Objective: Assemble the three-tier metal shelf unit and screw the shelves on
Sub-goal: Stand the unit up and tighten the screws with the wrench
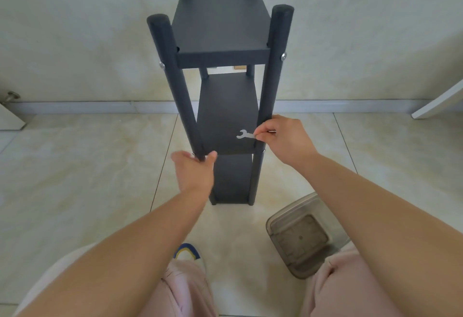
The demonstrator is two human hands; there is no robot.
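The black metal shelf unit (pixel 220 28) stands upright on the tiled floor against the wall, with three shelves between round posts. Silver screw heads (pixel 283 56) show on the front posts at the top shelf. My left hand (pixel 194 170) grips the front left post (pixel 175 86) at the height of the middle shelf (pixel 226 116). My right hand (pixel 281 138) pinches a small flat silver wrench (pixel 244 135) by its handle, its open jaw pointing left over the middle shelf, beside the front right post (pixel 271 73).
A clear plastic container (pixel 300 236) sits on the floor at my right, close to my knee. My shoe (pixel 188 254) is just in front of the unit's base. A white board (pixel 441 103) leans at the right wall; a door stop (pixel 11 96) at the left.
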